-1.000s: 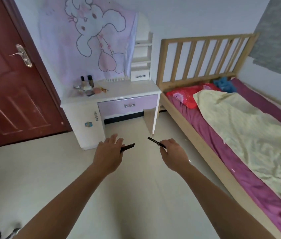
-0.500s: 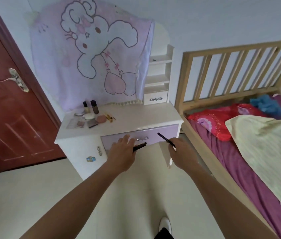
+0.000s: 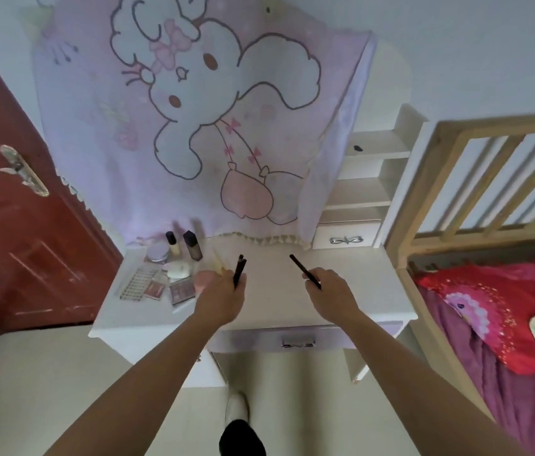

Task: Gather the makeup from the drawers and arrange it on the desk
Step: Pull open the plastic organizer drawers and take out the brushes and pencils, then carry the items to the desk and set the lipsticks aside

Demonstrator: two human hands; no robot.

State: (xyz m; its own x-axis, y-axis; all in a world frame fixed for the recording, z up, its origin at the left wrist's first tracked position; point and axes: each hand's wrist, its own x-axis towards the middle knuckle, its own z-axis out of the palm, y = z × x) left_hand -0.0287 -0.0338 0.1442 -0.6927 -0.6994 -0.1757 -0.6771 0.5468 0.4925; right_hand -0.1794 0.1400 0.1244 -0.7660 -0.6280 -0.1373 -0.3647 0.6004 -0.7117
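Both my hands are over the white desk [image 3: 368, 291]. My left hand [image 3: 221, 297] grips a pair of short black makeup sticks [image 3: 239, 269] that point up and away. My right hand [image 3: 328, 292] pinches a thin black pencil [image 3: 303, 270] slanting up to the left. On the desk's left part lie several makeup items: two bottles [image 3: 184, 245], a round jar [image 3: 157, 253], a white compact [image 3: 178, 269], a pink puff [image 3: 203, 280], small palettes [image 3: 167, 289] and a gridded palette [image 3: 136, 283]. The lilac front drawer [image 3: 295, 339] below is closed.
A lilac cartoon cloth [image 3: 210, 120] hangs over the desk's back. White shelves with a small drawer [image 3: 346, 239] stand at the desk's right rear. A wooden bed frame [image 3: 476, 199] with red pillow [image 3: 489, 307] is right; a red-brown door [image 3: 13, 225] is left.
I have walked up to the desk. Both hands, still holding their black sticks, rose from in front of the drawer to above the desk top.
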